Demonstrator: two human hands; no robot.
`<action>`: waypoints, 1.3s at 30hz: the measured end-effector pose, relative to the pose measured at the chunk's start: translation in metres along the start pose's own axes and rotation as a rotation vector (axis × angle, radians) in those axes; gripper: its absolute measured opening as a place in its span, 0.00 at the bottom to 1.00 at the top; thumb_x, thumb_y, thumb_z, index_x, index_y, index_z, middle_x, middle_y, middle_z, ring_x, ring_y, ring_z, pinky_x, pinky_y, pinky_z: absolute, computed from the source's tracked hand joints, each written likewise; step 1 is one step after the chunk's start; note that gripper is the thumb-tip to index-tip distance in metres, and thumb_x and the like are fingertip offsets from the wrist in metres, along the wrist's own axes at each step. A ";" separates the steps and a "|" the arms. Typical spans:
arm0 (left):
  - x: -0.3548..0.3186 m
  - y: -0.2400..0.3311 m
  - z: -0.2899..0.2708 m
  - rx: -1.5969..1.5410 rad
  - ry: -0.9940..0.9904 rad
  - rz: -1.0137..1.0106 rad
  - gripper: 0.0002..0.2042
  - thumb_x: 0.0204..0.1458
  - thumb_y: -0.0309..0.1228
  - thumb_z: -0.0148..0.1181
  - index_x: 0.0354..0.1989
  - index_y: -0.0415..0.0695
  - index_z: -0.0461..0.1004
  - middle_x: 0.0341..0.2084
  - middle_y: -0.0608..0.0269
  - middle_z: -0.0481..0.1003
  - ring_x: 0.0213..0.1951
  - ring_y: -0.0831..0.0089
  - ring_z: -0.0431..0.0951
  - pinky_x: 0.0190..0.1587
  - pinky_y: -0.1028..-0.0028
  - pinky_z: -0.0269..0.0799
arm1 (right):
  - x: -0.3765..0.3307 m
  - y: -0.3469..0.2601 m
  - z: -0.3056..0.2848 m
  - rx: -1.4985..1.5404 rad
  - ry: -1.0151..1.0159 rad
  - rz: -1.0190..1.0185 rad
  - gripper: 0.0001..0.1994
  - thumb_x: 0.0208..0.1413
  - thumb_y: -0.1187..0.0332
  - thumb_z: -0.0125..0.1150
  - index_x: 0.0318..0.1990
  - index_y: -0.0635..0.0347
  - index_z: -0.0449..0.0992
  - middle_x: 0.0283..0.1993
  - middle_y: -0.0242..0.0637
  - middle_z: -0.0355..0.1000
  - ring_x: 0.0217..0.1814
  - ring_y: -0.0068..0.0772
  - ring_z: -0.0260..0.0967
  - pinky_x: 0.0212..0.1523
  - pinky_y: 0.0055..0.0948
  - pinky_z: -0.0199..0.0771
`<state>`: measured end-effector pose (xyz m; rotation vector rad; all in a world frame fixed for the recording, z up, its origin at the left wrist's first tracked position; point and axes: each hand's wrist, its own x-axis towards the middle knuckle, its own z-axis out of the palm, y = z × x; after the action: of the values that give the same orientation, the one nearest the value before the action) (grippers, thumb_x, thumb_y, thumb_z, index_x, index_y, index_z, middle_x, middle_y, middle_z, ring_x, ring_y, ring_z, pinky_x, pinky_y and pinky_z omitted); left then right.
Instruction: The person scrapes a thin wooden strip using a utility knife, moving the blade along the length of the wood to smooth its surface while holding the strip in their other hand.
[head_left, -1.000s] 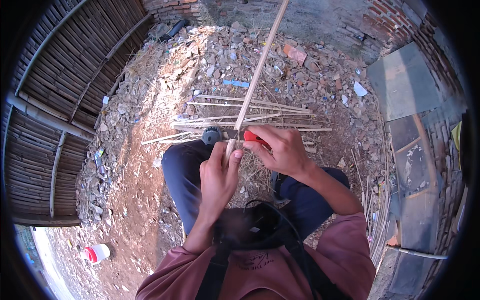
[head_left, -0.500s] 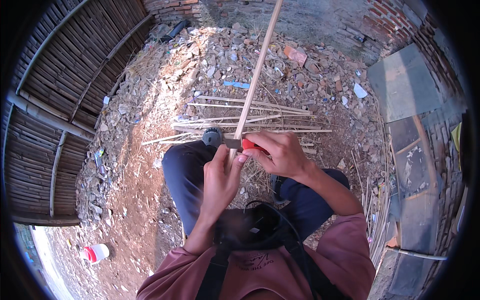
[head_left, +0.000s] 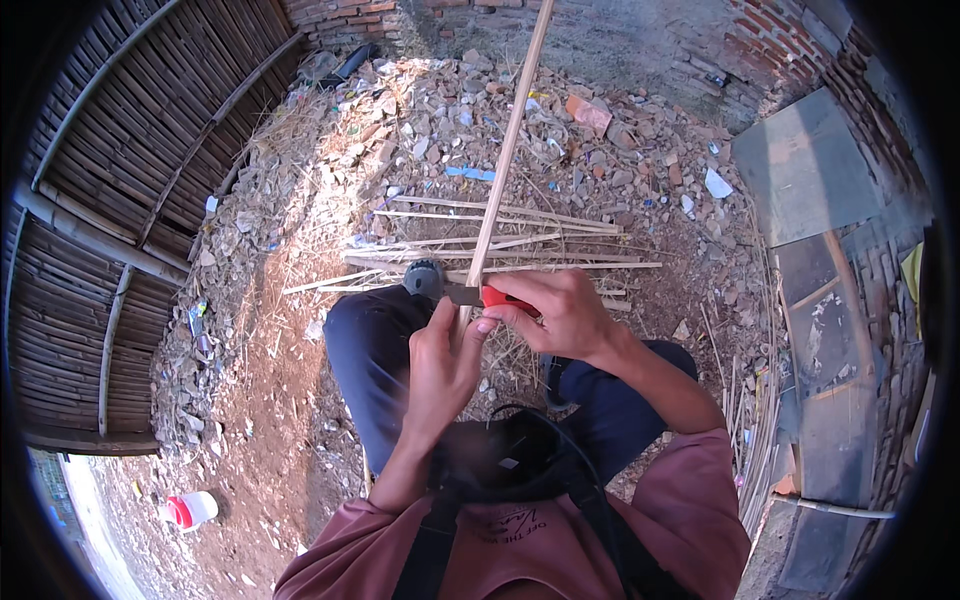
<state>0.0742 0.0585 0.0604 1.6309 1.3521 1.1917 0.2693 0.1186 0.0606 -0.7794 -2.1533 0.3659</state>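
A long pale strip that looks like split bamboo (head_left: 508, 150) rises from between my hands toward the far wall, leaning slightly right. My left hand (head_left: 440, 362) is closed around its near end, thumb up along it. My right hand (head_left: 562, 312) grips the red handle of a knife (head_left: 508, 299). The knife's short, wide blade lies across the strip just above my left thumb, touching or nearly touching it. My right thumb meets my left thumb beside the strip. Part of the handle is hidden by my right fingers.
Several similar strips (head_left: 560, 265) lie crosswise on the ground beyond my feet. Rubble (head_left: 470, 120) spreads toward a brick wall (head_left: 640, 40). A bamboo wall (head_left: 120, 110) stands at the left, boards (head_left: 810, 170) lean at the right. A red-and-white container (head_left: 195, 509) is at the lower left.
The upper part of the strip has shifted slightly left. Both hands keep nearly the same place and hold, with the blade still across the strip.
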 end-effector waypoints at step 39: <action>0.006 0.002 0.005 0.150 0.056 -0.099 0.16 0.66 0.37 0.67 0.35 0.37 0.73 0.16 0.52 0.71 0.16 0.61 0.70 0.24 0.65 0.67 | -0.001 -0.018 0.001 -0.253 0.043 0.118 0.13 0.66 0.57 0.67 0.50 0.54 0.81 0.32 0.35 0.81 0.26 0.39 0.81 0.23 0.37 0.77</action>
<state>0.0801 0.0639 0.0615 1.6228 1.5725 1.1080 0.2612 0.1044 0.0681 -1.0504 -2.1431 0.1357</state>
